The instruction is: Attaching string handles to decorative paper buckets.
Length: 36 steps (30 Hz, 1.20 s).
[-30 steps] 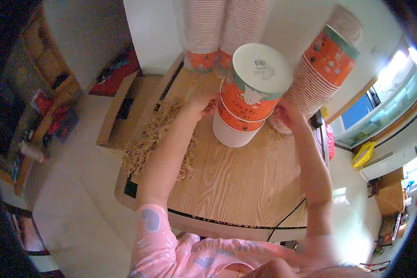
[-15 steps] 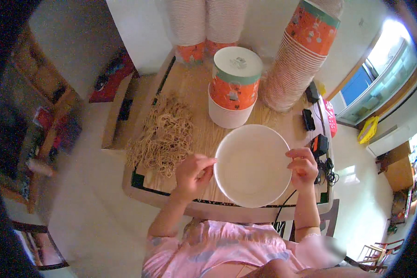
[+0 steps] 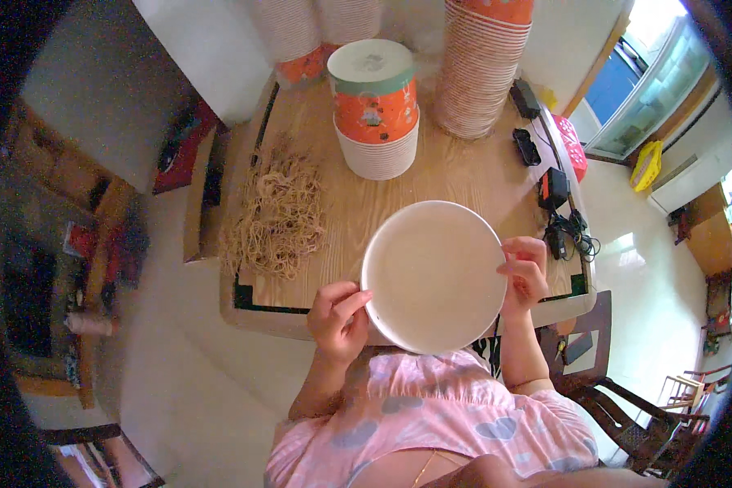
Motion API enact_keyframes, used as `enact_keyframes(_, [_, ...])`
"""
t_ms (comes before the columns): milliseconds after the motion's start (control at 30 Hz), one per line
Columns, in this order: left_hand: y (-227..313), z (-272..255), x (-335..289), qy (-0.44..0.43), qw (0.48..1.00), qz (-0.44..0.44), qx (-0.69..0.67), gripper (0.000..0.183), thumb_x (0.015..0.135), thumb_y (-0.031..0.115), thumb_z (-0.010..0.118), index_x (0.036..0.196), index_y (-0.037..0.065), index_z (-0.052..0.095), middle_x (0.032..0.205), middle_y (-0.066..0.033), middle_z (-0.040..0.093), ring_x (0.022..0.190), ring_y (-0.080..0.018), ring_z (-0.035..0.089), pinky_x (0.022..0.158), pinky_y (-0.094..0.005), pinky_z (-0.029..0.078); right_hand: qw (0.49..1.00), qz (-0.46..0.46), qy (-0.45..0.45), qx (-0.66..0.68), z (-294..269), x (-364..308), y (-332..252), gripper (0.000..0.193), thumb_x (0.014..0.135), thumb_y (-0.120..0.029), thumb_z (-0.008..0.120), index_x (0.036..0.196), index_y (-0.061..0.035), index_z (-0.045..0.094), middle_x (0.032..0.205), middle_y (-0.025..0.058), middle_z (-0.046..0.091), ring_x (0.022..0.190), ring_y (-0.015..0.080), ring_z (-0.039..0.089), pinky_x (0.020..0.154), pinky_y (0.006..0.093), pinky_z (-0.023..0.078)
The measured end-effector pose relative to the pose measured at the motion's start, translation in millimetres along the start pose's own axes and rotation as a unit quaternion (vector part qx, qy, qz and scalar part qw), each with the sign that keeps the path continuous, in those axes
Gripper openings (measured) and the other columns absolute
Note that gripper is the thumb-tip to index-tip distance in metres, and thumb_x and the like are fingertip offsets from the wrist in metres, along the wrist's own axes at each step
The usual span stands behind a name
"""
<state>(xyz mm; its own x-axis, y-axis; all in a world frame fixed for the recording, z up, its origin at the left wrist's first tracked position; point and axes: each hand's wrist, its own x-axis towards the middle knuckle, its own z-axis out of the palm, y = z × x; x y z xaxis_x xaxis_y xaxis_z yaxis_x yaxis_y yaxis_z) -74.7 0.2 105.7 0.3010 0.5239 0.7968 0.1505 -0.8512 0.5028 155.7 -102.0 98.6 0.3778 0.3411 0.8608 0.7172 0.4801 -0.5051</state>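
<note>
A person in a pink dress point(image 3: 419, 390) with gray hearts holds a big round white tub point(image 3: 435, 276) in front of the body. The tub is over the near edge of the wooden table point(image 3: 398, 191), in the middle. Its wide mouth faces up and back to the person, so the smooth, pale inside shows. I cannot tell if it touches the table.

The left hand point(image 3: 339, 321) pinches the rim on the left side, with its thumb and fingers closed on the edge. The right hand point(image 3: 525, 275) pinches the rim on the right side, a bit higher up, with its fingers bent.

Farther back, past the tub, is a short stack of paper tubs point(image 3: 374, 106), upside down. The top one has a white bottom, a green band and an orange side with little pictures. To the left of it, and a bit nearer, lies a messy pile of tan strings point(image 3: 283, 215).

At the far right stands a tall stack of tubs point(image 3: 481, 77) with lots of pale rims and some orange at the top. Two more tall stacks point(image 3: 301, 63) stand at the far left, with orange at the bottom. Along the right edge of the table are black plugs and cords point(image 3: 555, 191). A dark chair point(image 3: 598, 346) stands near, on the right.
</note>
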Motion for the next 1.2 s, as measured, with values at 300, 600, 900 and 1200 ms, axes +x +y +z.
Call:
enact_keyframes(300, [4.6, 6.2, 0.8, -0.015, 0.995, -0.087, -0.035, 0.027, 0.068, -0.011, 0.059, 0.090, 0.006, 0.060, 0.086, -0.0100, 0.059, 0.074, -0.0202, 0.059, 0.059, -0.0259, 0.049, 0.994, 0.098, 0.011, -0.039, -6.9, -8.2, -13.7, 0.015, 0.076, -0.013, 0.060, 0.066, -0.0032, 0.055, 0.081, 0.0139, 0.053, 0.072, 0.0230, 0.053, 0.062, 0.0301, 0.043])
enact_keyframes(600, [-8.0, 27.9, -5.6, -0.077, 0.954, -0.257, -0.134, 0.024, 0.078, -0.006, 0.050, 0.100, 0.001, 0.055, 0.101, -0.0121, 0.056, 0.093, -0.0203, 0.057, 0.075, -0.0273, 0.047, 0.986, 0.098, -0.065, -0.119, -3.6, -14.3, -0.7, 0.008, 0.068, 0.004, 0.056, 0.070, -0.0035, 0.057, 0.086, 0.0133, 0.053, 0.079, 0.0234, 0.053, 0.066, 0.0291, 0.044])
enact_keyframes(900, [2.3, 30.1, -23.2, -0.124, 0.979, -0.155, -0.055, 0.026, 0.073, -0.002, 0.058, 0.097, 0.008, 0.059, 0.095, -0.0102, 0.057, 0.085, -0.0259, 0.057, 0.073, -0.0326, 0.046, 0.950, 0.300, -0.077, 0.026, 3.8, -11.4, 81.5, 0.012, 0.080, 0.002, 0.052, 0.090, 0.0005, 0.057, 0.089, 0.0064, 0.057, 0.083, 0.0148, 0.056, 0.075, 0.0246, 0.045])
enact_keyframes(1200, [-96.6, 17.7, -23.1, -0.061, 0.968, -0.230, 0.083, 0.006, 0.072, 0.003, 0.064, 0.077, 0.002, 0.060, 0.081, -0.0093, 0.058, 0.080, -0.0241, 0.057, 0.070, -0.0324, 0.046, 0.903, 0.413, 0.090, 0.082, -15.0, -62.0, 101.7, 0.011, 0.082, -0.002, 0.050, 0.093, -0.0017, 0.054, 0.083, 0.0027, 0.057, 0.074, 0.0103, 0.053, 0.066, 0.0212, 0.044])
